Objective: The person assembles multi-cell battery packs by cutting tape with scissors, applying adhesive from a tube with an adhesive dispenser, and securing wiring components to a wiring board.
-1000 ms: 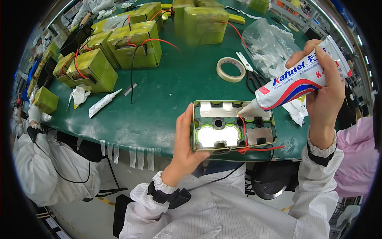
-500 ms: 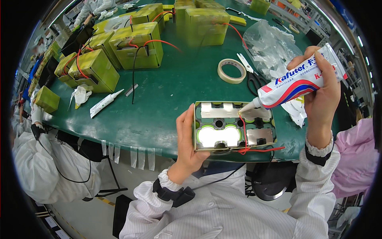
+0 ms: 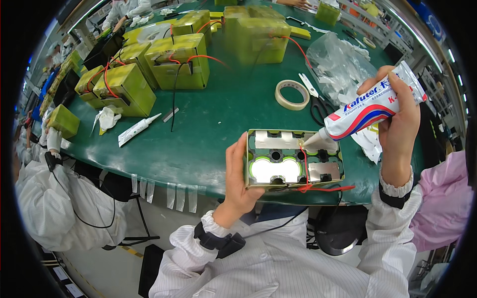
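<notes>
My left hand point(image 3: 239, 178) grips the left end of a battery pack point(image 3: 275, 171), its thumb along the near side. The pack's upper face shows metal strips over round cells, with a red wire point(image 3: 305, 166) running across it and out past the near edge. In my right hand point(image 3: 401, 116) is a white, red and blue glue tube point(image 3: 365, 113), tilted down to the left. The tube's nozzle point(image 3: 313, 139) points at the far metal strip, by the upper end of the red wire. Whether the tip touches is too small to tell.
Several yellow-wrapped battery packs point(image 3: 179, 62) with wires stand at the back left. A tape roll point(image 3: 291, 94), scissors point(image 3: 318, 102) and a plastic bag point(image 3: 340, 62) lie beyond the pack. A smaller white tube point(image 3: 138, 130) lies left. Tape strips point(image 3: 180, 197) hang from the table's edge. A co-worker's sleeve point(image 3: 64, 203) is left.
The view has shifted slightly, so the table's things appear a little lower and further right. Both hands keep their holds, with the nozzle still by the red wire's upper end.
</notes>
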Motion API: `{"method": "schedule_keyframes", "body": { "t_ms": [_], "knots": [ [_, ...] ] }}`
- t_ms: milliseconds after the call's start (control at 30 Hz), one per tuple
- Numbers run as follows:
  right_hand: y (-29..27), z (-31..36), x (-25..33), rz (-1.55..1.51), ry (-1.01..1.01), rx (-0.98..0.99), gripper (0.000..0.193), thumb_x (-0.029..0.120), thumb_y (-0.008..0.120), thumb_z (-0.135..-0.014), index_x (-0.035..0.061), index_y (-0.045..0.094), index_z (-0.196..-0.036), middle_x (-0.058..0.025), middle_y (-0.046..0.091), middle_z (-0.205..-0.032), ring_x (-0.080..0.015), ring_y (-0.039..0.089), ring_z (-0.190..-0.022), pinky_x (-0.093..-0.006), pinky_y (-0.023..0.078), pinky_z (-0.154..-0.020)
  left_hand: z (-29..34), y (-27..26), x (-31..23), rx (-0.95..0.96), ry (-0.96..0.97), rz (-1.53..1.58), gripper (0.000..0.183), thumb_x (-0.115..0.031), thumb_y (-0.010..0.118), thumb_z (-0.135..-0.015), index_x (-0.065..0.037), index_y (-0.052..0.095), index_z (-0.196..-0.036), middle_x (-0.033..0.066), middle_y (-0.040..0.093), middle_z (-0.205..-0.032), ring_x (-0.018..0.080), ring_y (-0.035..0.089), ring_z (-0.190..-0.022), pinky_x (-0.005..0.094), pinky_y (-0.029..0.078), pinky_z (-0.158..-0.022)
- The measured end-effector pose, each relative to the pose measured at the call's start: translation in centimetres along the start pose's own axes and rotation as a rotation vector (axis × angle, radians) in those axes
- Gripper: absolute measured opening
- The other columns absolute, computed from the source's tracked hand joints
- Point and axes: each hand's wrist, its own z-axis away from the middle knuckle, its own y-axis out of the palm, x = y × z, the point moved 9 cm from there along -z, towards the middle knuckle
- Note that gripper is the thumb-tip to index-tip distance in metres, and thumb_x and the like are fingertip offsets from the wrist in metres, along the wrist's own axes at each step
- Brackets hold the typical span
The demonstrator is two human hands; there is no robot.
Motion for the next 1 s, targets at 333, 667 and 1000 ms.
{"method": "schedule_keyframes", "body": {
  "t_ms": [333, 667, 1000],
  "knots": [
    [-1.5, 0.2, 0.1, -0.028, -0.043, -0.082, 0.023, 0.021, 0.043, -0.084, 0.0004, 0.052, -0.089, -0.0166, 0.061, -0.072, -0.0164, 0.060, -0.055, -0.0210, 0.046, -0.045, -0.3, 0.1, -0.2, -0.015, -0.010, 0.037, 0.098, -0.069, 0.044, -0.071, 0.006, 0.024, -0.131, 0.0204, 0.035, -0.118, 0.0299, 0.038, -0.110, 0.0360, 0.030, -0.094],
    [0.4, 4.3, 3.9, -0.152, -0.270, 0.033, 0.024, 0.024, 0.031, -0.089, 0.0023, 0.040, -0.093, -0.0207, 0.058, -0.075, -0.0173, 0.054, -0.059, -0.0218, 0.041, -0.055, -3.5, -0.2, -0.2, -0.065, -0.066, 0.071, 0.076, -0.053, 0.048, -0.080, 0.004, 0.031, -0.127, 0.0162, 0.043, -0.109, 0.0260, 0.046, -0.101, 0.0316, 0.035, -0.088],
    [2.7, 5.9, 4.3, 0.112, -0.376, 0.083, 0.023, 0.025, 0.028, -0.090, 0.0043, 0.038, -0.091, -0.0204, 0.059, -0.075, -0.0181, 0.056, -0.064, -0.0247, 0.044, -0.060, -3.6, -0.6, -0.4, -0.060, -0.071, 0.016, 0.077, -0.054, 0.050, -0.079, 0.004, 0.031, -0.127, 0.0165, 0.044, -0.108, 0.0261, 0.047, -0.100, 0.0321, 0.036, -0.087]
  ]
}}
